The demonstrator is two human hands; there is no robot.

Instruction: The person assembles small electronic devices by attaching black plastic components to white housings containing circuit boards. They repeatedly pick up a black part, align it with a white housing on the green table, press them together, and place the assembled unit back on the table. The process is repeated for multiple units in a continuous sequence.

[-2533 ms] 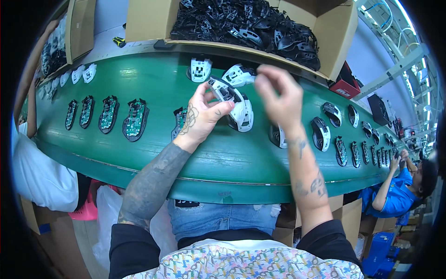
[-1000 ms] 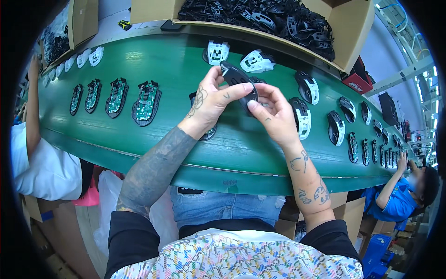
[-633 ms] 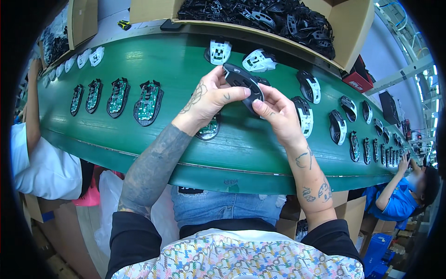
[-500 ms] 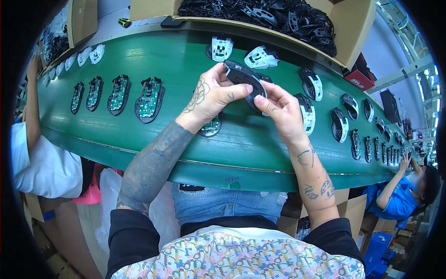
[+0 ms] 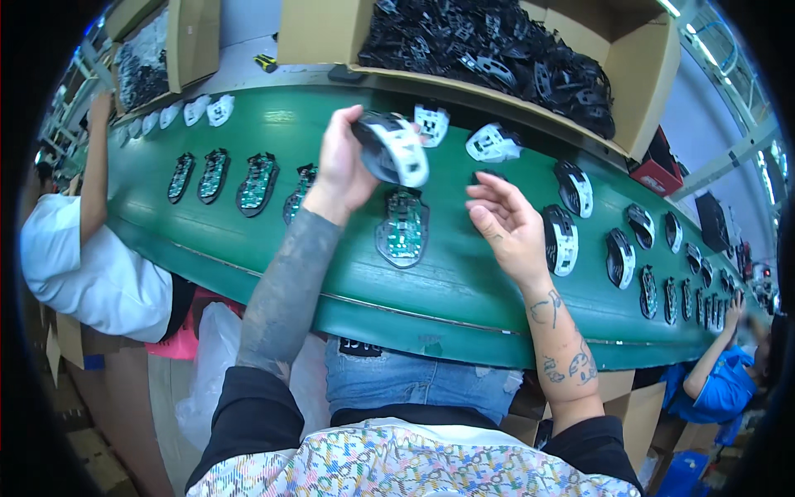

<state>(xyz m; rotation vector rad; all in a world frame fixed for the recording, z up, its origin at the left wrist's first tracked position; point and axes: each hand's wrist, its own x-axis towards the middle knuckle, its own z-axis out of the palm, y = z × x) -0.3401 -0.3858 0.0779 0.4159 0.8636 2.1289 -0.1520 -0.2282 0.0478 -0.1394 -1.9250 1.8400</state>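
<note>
While the left hand grips a shell, the empty right hand hovers between belt edges.

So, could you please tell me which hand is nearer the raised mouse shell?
Left. The left hand holds the mouse shell; the right hand is apart, to its right.

The person wears a pale top with a small multicoloured pattern and 2 black sleeves, plus blue jeans with a dark patch; dense tattooing wraps the left forearm, line tattoos mark the right.
</note>
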